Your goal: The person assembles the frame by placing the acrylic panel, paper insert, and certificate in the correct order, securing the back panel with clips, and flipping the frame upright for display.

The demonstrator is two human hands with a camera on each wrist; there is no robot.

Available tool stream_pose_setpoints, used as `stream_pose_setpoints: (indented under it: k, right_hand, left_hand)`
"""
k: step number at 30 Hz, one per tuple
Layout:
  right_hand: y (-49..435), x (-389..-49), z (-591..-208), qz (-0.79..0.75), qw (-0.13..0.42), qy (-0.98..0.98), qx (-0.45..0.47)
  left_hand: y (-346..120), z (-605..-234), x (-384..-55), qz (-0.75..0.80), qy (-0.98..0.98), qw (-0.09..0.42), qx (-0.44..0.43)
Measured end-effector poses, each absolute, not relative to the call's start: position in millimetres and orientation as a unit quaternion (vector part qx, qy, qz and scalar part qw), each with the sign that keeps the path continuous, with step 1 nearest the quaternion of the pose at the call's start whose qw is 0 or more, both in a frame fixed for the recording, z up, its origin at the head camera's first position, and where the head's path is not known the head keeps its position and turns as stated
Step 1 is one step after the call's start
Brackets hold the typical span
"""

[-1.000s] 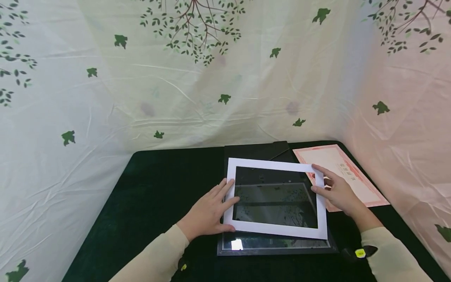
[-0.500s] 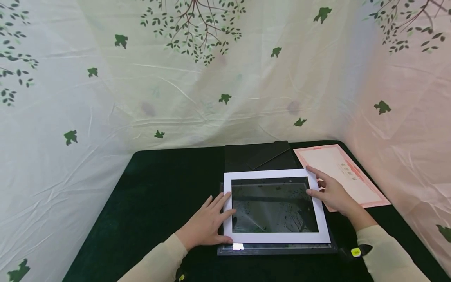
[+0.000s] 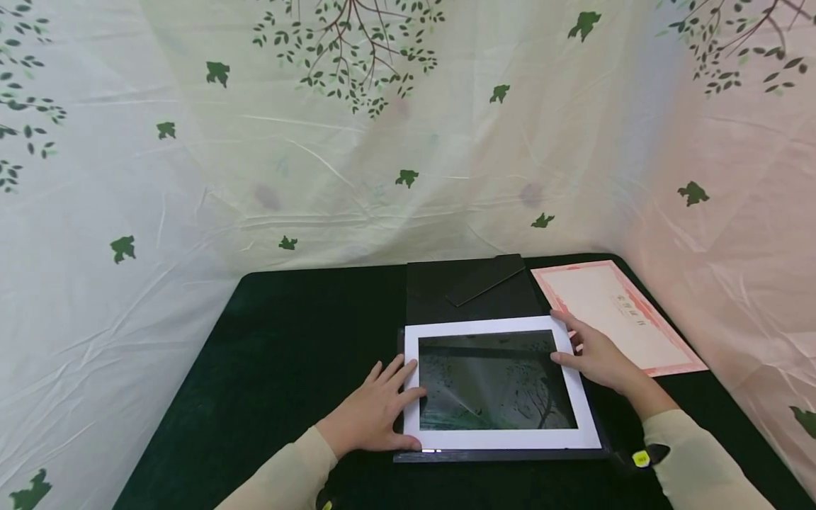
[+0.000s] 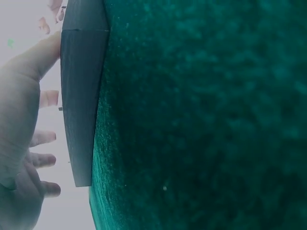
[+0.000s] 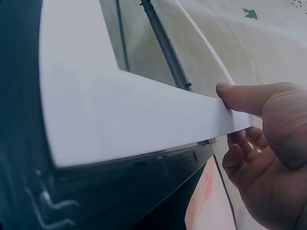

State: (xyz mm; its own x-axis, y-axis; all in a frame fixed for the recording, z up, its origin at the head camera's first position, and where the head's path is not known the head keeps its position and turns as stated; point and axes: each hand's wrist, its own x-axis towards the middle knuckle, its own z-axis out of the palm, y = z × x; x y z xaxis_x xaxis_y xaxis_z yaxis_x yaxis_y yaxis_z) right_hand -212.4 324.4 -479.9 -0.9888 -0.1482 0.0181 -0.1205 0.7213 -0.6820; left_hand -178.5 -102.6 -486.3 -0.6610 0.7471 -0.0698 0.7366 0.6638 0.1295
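A white mat board (image 3: 503, 439) with a rectangular window lies over a dark picture frame (image 3: 497, 457), whose glass reflects the printed fabric behind. My left hand (image 3: 372, 411) rests at the mat's left border with fingers spread and thumb by the near corner. In the left wrist view the frame's side wall (image 4: 81, 96) sits on green cloth, with the left thumb (image 4: 41, 55) at its top edge. My right hand (image 3: 599, 358) pinches the mat's right border near the far corner. From the right wrist, thumb and fingers of that hand (image 5: 273, 148) hold the mat's end slightly raised above the frame.
Behind the frame lies a black backing board (image 3: 459, 283) with a stand leg on it. A pink-bordered certificate sheet (image 3: 612, 312) lies at the right, partly behind the right hand. Dark green cloth (image 3: 287, 354) covers the table, and leaf-printed fabric (image 3: 382, 212) hangs around it.
Both hands have brought the mat board down and toward the near side, straightening its tilt. It now covers most of the frame, and more of the backing board shows behind.
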Motion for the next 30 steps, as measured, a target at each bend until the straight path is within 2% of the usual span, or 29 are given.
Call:
stream_pose_setpoints:
  k: [9,20,30]
  right_hand:
    - [321.3,-213.9,-487.0,-0.315,0.004,0.944,-0.103]
    - [321.2,-212.2,-498.0,-0.279,0.007,0.956,-0.096]
    - [318.7,-211.5,-500.8,-0.271,0.008,0.958,-0.091]
  left_hand:
    - [-106.2,-488.1,-178.1,0.046,0.907,0.069,0.412]
    - [-107.0,-488.8,-177.3,0.049,0.910,0.089,0.402]
    - [-107.7,-491.6,-176.1,0.043,0.913,0.083,0.397]
